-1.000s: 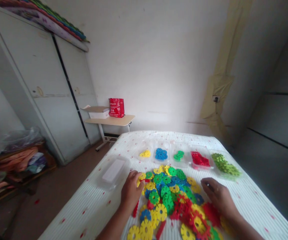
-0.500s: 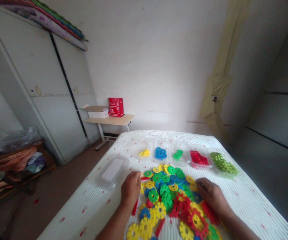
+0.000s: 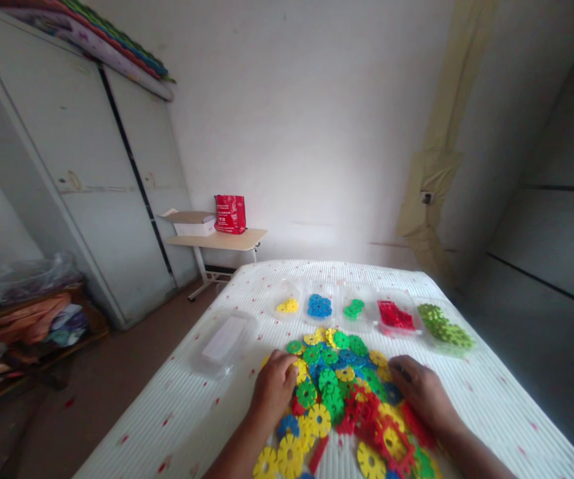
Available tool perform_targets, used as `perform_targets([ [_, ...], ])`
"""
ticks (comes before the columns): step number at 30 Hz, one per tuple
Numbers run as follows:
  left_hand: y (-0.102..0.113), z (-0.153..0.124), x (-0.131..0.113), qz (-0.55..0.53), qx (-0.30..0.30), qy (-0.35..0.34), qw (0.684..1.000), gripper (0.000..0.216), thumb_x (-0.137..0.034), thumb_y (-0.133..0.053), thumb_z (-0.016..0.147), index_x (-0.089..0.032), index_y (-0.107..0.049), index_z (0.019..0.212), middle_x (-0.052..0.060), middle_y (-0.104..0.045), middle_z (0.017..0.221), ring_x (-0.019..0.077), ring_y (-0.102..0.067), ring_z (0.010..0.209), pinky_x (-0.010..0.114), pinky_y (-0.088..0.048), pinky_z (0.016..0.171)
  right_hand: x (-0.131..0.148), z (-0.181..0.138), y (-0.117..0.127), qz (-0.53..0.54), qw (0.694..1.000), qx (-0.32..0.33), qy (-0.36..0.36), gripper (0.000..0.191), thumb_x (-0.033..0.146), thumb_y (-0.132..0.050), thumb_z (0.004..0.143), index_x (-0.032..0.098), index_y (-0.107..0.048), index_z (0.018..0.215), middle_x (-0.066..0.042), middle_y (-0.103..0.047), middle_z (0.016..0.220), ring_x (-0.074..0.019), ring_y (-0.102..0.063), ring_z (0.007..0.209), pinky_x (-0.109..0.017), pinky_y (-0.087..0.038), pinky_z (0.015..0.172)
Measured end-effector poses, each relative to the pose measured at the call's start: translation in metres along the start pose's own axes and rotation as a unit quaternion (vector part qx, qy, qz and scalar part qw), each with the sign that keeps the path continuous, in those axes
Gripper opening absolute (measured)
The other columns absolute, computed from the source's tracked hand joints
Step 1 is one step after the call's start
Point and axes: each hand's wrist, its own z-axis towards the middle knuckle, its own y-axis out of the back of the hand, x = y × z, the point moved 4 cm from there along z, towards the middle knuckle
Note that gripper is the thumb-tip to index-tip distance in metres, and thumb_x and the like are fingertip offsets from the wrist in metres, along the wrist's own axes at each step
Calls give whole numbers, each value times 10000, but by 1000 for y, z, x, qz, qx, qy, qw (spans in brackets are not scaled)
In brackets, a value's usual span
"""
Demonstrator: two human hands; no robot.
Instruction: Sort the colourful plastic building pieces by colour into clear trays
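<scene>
A heap of flat plastic snowflake discs (image 3: 334,379), notched round the edge, in yellow, green, blue and red, lies before me. At its left edge is my left hand (image 3: 275,384), fingers curled down among yellow discs; whatever they pinch is hidden. My right hand (image 3: 422,389) rests against the heap's right side, its fingers bent inward, with red pieces (image 3: 417,426) beneath the wrist. What its fingertips hold, if anything, does not show. A loose red strip (image 3: 318,455) lies near the front of the heap.
Behind the heap stand clear tubs with yellow (image 3: 287,305), blue (image 3: 319,306), green (image 3: 354,308), red (image 3: 396,315) and light green (image 3: 445,326) pieces. A clear container (image 3: 225,342) with a white rectangle sits left. A small table (image 3: 237,240) holds a red bag (image 3: 230,214).
My left hand has moved right and slightly nearer, over the heap's left edge, and now covers the red pieces seen there before. The right hand has hardly moved.
</scene>
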Motion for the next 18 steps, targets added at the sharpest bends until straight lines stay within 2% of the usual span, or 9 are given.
perform_targets([
  [5,-2,-3,-2,7,24,-1,1000,340,-119,-468,738,-201,-657,1009,60,-632,988,169,-585,938,290,-441,866,0,-1,0,1,1000,12,-5,305,420,-403,836,211,-622,803,-66,-680,810,-199,-631,729,-292,-491,683],
  [10,4,-3,-8,-29,6,11,999,349,-122,-497,715,-220,-665,1005,45,-657,977,171,-592,947,298,-439,877,1,-1,1,12,1000,11,-11,297,429,-413,826,220,-622,798,-61,-683,806,-196,-627,724,-292,-494,683],
  [15,11,-1,-10,-121,-16,51,991,261,-145,-535,675,-184,-695,877,36,-677,821,156,-616,784,270,-474,743,4,0,2,8,1000,14,-14,296,419,-405,823,216,-619,793,-65,-683,802,-195,-626,721,-294,-490,673],
  [18,16,9,-8,-248,-1,120,961,201,-190,-573,677,-130,-684,834,20,-650,673,136,-589,614,245,-471,586,5,0,1,-3,1000,17,-8,299,402,-391,829,210,-618,798,-65,-681,808,-198,-630,731,-297,-482,681],
])
